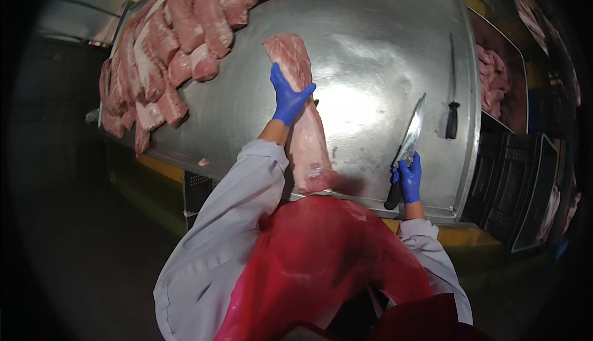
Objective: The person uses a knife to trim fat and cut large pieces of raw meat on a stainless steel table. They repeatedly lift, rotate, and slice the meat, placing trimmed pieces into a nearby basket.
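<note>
A long strip of pork loin lies on the steel table, running from my apron toward the table's middle. My left hand, in a blue glove, grips it across its upper half, thumb stretched over to the right edge. At the right, my blue-gloved right hand holds a knife where the blade meets the black handle. Its blade points away from me, and the handle end sticks out below the fingers. The fingers' undersides are hidden.
Several pork loins are heaped at the far left. A sharpening steel with a black handle lies right of the knife. Beyond the table's right edge stand a bin of meat and black crates. A small meat scrap sits near the front edge.
</note>
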{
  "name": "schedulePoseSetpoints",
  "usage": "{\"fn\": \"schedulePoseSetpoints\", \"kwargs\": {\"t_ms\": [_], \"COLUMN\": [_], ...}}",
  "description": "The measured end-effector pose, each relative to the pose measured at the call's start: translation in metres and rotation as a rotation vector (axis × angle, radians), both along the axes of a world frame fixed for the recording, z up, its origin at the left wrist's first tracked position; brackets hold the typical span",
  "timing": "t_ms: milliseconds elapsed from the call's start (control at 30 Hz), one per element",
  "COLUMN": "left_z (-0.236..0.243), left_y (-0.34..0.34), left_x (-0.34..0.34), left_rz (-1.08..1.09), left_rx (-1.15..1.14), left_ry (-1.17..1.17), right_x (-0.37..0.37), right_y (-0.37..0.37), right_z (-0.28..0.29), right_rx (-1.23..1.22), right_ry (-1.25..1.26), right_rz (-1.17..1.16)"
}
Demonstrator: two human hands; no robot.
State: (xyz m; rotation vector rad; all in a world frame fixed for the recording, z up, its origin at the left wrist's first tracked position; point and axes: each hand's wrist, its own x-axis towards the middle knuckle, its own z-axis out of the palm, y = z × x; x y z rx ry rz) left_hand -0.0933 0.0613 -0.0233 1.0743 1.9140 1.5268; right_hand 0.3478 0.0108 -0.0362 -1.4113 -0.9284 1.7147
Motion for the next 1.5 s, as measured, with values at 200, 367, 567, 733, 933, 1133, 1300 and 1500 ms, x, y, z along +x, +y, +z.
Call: {"fn": "schedulePoseSetpoints", "kwargs": {"t_ms": [200,367,567,733,933,1133,1300,1500], "left_z": [0.047,0.076,0.075,0.032,0.014,0.02,0.01,0.001], "left_y": [0.081,0.113,0.11,0.117,0.148,0.145,0.173,0.189], "left_x": [0.13,0.174,0.197,0.185,0.167,0.157,0.154,0.131], "left_rz": [-0.397,-0.478,-0.405,-0.605,-0.81,-0.834,-0.794,-0.675], "left_rx": [-0.595,-0.84,-0.964,-0.442,-0.126,-0.197,-0.186,-0.206], "left_ry": [0.941,0.926,0.782,1.07,0.922,0.839,0.873,0.902], "right_x": [0.044,0.066,0.036,-0.028,-0.055,-0.058,-0.08,-0.111], "right_y": [0.02,0.03,0.101,0.204,0.251,0.227,0.279,0.16], "right_z": [0.003,0.01,0.014,0.043,0.035,0.026,0.039,0.016], "right_rx": [0.136,0.133,0.222,0.25,0.147,0.193,0.139,0.162], "right_ry": [-0.056,-0.104,-0.295,-0.401,-0.385,-0.391,-0.405,-0.394], "right_rz": [-0.003,-0.059,0.072,0.197,0.296,0.354,0.451,0.396]}}
